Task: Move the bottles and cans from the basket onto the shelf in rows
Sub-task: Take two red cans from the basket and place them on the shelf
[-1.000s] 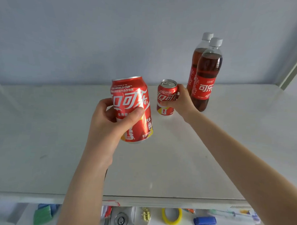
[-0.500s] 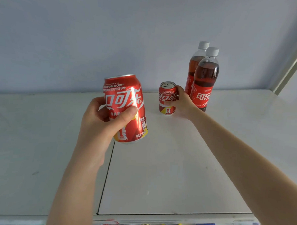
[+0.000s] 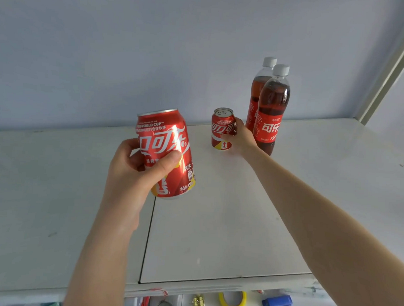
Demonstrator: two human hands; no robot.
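Above the white shelf [image 3: 216,223], left hand [image 3: 130,175] grips a red can [image 3: 165,151] tilted, off the surface. Right hand [image 3: 242,137] wraps 2nd can [image 3: 222,128] standing upright on shelf — just beside two cola bottles [image 3: 271,109] w/ white caps, near back wall [image 3: 131,57].

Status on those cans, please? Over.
Left hand holds one can in the air. Right hand grips another can on the shelf, beside two bottles.

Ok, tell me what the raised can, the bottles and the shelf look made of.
Raised can: glossy metal, probably aluminium; bright streaked glare. Bottles: clear plastic; dark drink shows through. Shelf: matte white board, perhaps laminate; seam between panels.
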